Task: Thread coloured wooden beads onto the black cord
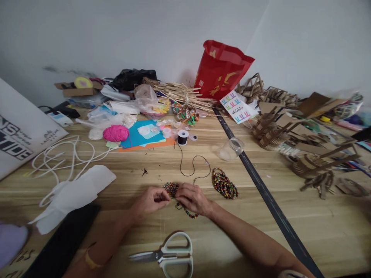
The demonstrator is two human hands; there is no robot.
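Note:
My left hand is closed in a pinch; what its fingertips hold is too small to make out. Beside it, my right hand is closed too, its fingers curled down over the table and hiding what they grip. Strands of multicoloured beads lie between and behind my hands, and a short beaded loop pokes out below the right one. A thin black cord curves from a spool to behind my right hand. To the right rests a coiled pile of beaded strands.
Open scissors lie near the front edge. On the left are white paper, white cord and pink yarn. A round clear container, woven baskets and a red bag stand farther back and right.

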